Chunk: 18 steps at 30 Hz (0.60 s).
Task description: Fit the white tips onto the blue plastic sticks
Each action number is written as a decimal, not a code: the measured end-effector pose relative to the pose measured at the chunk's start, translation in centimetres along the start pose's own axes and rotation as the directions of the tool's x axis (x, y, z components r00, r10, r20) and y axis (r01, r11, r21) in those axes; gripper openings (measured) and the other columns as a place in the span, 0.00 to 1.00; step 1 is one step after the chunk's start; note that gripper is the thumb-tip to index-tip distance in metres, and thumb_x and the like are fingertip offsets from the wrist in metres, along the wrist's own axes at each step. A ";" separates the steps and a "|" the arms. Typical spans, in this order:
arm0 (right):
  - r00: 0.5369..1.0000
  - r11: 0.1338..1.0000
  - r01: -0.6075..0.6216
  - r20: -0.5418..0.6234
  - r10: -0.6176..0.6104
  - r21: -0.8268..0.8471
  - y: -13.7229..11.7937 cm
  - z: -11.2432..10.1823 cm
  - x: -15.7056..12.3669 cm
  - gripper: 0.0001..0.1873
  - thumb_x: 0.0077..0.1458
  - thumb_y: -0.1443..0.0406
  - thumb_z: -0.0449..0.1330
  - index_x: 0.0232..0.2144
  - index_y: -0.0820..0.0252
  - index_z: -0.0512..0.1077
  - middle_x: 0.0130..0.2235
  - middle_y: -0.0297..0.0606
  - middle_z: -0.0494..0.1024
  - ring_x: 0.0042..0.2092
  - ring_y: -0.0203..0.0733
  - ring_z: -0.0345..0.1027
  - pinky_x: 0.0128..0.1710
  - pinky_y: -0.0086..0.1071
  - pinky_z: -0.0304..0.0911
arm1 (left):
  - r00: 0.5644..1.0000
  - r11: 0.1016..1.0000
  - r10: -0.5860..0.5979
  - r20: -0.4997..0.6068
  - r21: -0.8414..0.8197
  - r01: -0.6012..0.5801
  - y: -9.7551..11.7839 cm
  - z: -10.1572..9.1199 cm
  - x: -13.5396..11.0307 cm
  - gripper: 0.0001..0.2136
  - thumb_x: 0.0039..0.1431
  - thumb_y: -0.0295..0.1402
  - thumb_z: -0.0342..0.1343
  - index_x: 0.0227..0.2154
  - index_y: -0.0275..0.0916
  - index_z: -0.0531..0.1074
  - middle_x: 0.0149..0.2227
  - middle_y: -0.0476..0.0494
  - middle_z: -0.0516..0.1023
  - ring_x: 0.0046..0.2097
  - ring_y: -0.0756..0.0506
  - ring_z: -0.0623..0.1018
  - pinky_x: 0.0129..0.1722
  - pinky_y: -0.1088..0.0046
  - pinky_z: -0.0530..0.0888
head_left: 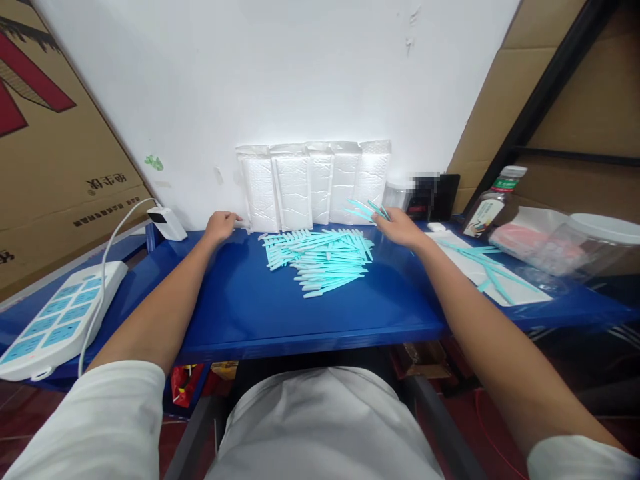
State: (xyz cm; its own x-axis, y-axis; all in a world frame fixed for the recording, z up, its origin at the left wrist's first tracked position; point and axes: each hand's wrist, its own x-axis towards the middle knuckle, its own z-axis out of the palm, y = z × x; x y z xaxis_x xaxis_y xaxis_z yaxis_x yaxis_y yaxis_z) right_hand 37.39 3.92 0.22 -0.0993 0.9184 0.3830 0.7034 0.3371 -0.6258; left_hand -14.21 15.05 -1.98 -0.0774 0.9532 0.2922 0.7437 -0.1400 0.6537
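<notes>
A pile of thin turquoise sticks with paler tips (pixel 325 257) lies on the blue table. At the pile's far right, my right hand (pixel 399 228) is closed round several of the same turquoise sticks (pixel 364 211), which fan out to the left. My left hand (pixel 220 227) is beyond the pile's left end, its fingers pinched together. Something small and whitish shows at its fingertips, too small to name. Between my hands, several white padded envelopes (pixel 295 190) stand in a row against the wall.
More turquoise sticks (pixel 493 267) lie on a white sheet (pixel 530 293) at right. Near them stand a brown bottle (pixel 487 210), a clear tub (pixel 607 243) and a dark screen (pixel 440 197). A power strip (pixel 65 320) and a white device (pixel 167 223) are at left.
</notes>
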 end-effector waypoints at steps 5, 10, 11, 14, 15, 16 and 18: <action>1.000 1.000 -0.006 -0.007 0.005 -0.018 0.2 0.0 0.1 0.16 0.63 0.56 0.53 0.26 0.56 0.63 0.27 0.37 0.70 0.32 0.42 0.61 0.34 0.36 0.55 | 0.977 0.896 0.183 0.111 0.389 -0.212 -0.4 0.9 -0.4 0.24 0.57 0.51 0.58 0.46 0.39 0.83 0.34 0.37 0.83 0.37 0.39 0.80 0.38 0.67 0.72; 1.000 1.000 -0.006 -0.007 0.006 -0.026 0.0 -0.1 0.0 0.15 0.62 0.57 0.53 0.26 0.57 0.63 0.27 0.36 0.70 0.32 0.42 0.61 0.33 0.36 0.55 | 0.975 0.888 0.136 0.178 0.413 -0.200 -0.5 0.9 -0.4 0.23 0.59 0.51 0.57 0.47 0.40 0.83 0.36 0.38 0.85 0.40 0.38 0.82 0.42 0.67 0.74; 1.000 1.000 -0.007 -0.007 0.007 -0.025 0.0 -0.1 0.0 0.15 0.62 0.57 0.53 0.26 0.57 0.63 0.27 0.36 0.70 0.32 0.42 0.61 0.33 0.36 0.54 | 0.976 0.889 0.133 0.175 0.415 -0.195 -0.5 0.8 -0.4 0.23 0.59 0.51 0.57 0.46 0.40 0.84 0.35 0.39 0.85 0.39 0.38 0.82 0.42 0.67 0.74; 1.000 1.000 -0.010 -0.005 0.010 -0.014 -0.1 -0.1 0.0 0.14 0.62 0.56 0.53 0.27 0.57 0.64 0.27 0.36 0.70 0.31 0.42 0.61 0.33 0.36 0.54 | 0.978 0.890 0.121 0.172 0.417 -0.183 -0.5 0.3 -0.6 0.21 0.56 0.52 0.60 0.41 0.41 0.83 0.30 0.41 0.83 0.34 0.41 0.80 0.37 0.68 0.73; 1.000 1.000 -0.010 -0.005 0.010 -0.010 -0.1 -0.1 0.0 0.14 0.62 0.56 0.53 0.27 0.57 0.64 0.28 0.36 0.70 0.32 0.42 0.61 0.33 0.36 0.54 | 0.977 0.892 0.113 0.180 0.415 -0.179 -0.4 0.1 -0.7 0.20 0.54 0.52 0.61 0.40 0.41 0.82 0.29 0.42 0.82 0.32 0.42 0.79 0.35 0.68 0.72; 1.000 1.000 -0.011 -0.004 0.010 -0.009 -0.1 -0.2 -0.1 0.14 0.62 0.56 0.53 0.28 0.57 0.64 0.28 0.36 0.70 0.32 0.42 0.61 0.33 0.36 0.54 | 0.976 0.895 0.104 0.190 0.410 -0.175 -0.4 0.0 -0.9 0.20 0.53 0.53 0.62 0.38 0.41 0.81 0.28 0.43 0.81 0.31 0.42 0.78 0.34 0.68 0.71; 1.000 1.000 -0.014 -0.003 0.014 -0.010 0.0 -0.2 -0.1 0.14 0.62 0.56 0.53 0.28 0.57 0.65 0.28 0.36 0.70 0.32 0.42 0.61 0.33 0.35 0.54 | 0.976 0.901 0.091 0.197 0.400 -0.165 -0.3 -0.3 -1.1 0.19 0.52 0.53 0.63 0.34 0.42 0.80 0.27 0.43 0.80 0.30 0.43 0.77 0.32 0.69 0.70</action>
State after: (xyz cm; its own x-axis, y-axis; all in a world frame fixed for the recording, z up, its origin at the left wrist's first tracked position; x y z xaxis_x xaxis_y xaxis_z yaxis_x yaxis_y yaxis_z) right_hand 37.51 3.83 0.34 -0.0875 0.9223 0.3765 0.7116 0.3224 -0.6243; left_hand -14.51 13.92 -2.30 0.1233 0.9706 0.2069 0.9490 -0.1763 0.2614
